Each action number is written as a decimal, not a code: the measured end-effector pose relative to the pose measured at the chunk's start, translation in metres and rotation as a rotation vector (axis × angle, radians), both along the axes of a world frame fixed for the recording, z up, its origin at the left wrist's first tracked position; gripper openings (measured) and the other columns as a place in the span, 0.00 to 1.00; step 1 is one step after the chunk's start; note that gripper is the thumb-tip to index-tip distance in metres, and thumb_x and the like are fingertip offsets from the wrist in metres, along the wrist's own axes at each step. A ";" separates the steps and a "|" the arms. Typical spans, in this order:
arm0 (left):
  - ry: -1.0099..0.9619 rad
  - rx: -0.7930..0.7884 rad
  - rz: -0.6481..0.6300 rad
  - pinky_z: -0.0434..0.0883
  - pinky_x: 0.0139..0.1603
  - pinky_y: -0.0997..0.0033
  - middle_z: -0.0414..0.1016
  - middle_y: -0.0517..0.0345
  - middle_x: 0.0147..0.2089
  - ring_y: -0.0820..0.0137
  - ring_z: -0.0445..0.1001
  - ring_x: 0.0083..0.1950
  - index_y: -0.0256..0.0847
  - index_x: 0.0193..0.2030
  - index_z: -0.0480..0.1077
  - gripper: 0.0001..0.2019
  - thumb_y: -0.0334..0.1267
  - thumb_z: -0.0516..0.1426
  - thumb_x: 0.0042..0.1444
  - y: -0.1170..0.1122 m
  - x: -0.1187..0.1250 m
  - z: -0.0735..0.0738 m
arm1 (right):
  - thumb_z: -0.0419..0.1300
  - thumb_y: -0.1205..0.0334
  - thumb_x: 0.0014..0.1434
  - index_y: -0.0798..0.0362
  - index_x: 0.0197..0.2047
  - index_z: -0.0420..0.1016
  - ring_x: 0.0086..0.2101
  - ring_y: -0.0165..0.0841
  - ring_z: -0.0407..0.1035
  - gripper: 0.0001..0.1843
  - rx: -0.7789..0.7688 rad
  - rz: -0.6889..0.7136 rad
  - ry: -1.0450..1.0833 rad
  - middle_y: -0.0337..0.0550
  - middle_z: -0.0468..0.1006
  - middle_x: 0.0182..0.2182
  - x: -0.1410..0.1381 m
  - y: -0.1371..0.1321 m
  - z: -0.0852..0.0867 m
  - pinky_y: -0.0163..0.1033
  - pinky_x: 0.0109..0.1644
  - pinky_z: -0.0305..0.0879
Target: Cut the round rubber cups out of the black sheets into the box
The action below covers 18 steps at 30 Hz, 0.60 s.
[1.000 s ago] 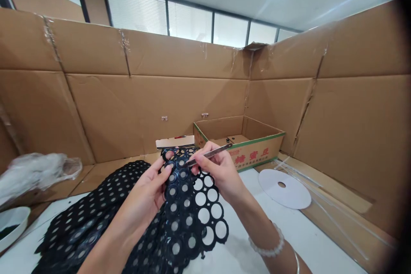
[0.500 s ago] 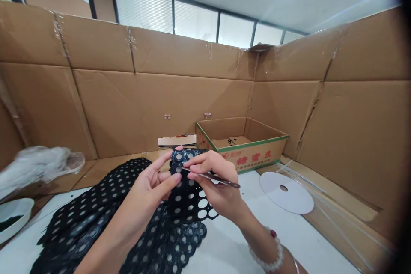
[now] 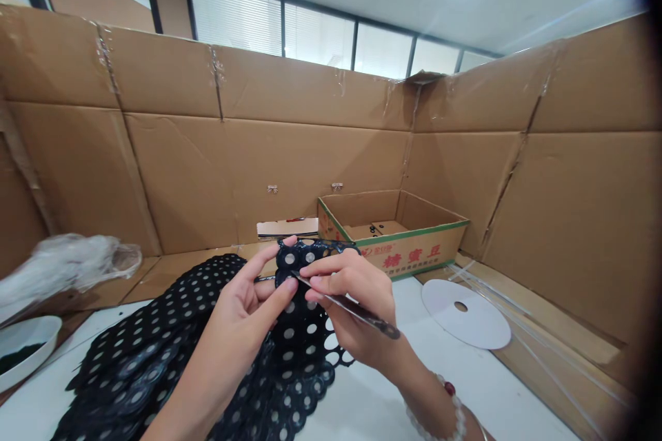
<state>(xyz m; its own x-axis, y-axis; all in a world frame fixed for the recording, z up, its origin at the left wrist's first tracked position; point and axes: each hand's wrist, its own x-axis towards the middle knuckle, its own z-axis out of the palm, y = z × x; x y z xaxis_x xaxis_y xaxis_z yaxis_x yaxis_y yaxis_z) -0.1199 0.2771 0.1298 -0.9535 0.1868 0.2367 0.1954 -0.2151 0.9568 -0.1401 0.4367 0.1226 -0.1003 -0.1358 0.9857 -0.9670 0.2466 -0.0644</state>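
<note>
Your left hand [image 3: 244, 306] pinches the black dotted sheet [image 3: 297, 320] above the white table [image 3: 367, 400], presumably steadying it for the metal tool [image 3: 359, 311] (tip close to its surface) that your right hand [image 3: 366, 286] grips

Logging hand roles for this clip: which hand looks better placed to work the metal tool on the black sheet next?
Right, probably: the right hand holds the metal tool, its tip at the black sheet, while the left hand holds the sheet's edge.
</note>
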 end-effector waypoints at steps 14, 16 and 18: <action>0.283 -0.428 0.202 0.71 0.41 0.79 0.78 0.62 0.29 0.73 0.77 0.36 0.46 0.69 0.54 0.32 0.49 0.56 0.61 -0.001 0.007 -0.009 | 0.58 0.71 0.60 0.54 0.31 0.68 0.33 0.30 0.66 0.07 -0.010 -0.305 0.137 0.40 0.79 0.33 -0.002 -0.012 -0.015 0.39 0.36 0.64; 0.290 -0.472 0.195 0.69 0.35 0.78 0.76 0.62 0.26 0.72 0.74 0.32 0.44 0.70 0.54 0.33 0.50 0.55 0.61 -0.002 0.007 -0.011 | 0.58 0.72 0.60 0.54 0.31 0.68 0.36 0.32 0.68 0.06 0.017 -0.294 0.091 0.42 0.79 0.36 -0.001 -0.008 -0.011 0.40 0.39 0.66; 0.294 -0.457 0.172 0.65 0.31 0.79 0.73 0.64 0.24 0.75 0.69 0.28 0.44 0.70 0.53 0.33 0.50 0.56 0.61 -0.002 0.007 -0.013 | 0.59 0.72 0.59 0.53 0.33 0.68 0.42 0.34 0.71 0.05 0.039 -0.243 0.052 0.43 0.80 0.42 -0.002 -0.004 -0.007 0.42 0.45 0.69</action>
<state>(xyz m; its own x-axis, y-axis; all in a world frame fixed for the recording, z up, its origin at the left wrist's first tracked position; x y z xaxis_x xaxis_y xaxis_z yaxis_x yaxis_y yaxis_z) -0.1132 0.2755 0.1170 -0.8856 0.1803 0.4280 0.4628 0.2661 0.8456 -0.1423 0.4331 0.1154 -0.0836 -0.1524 0.9848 -0.8808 0.4734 -0.0015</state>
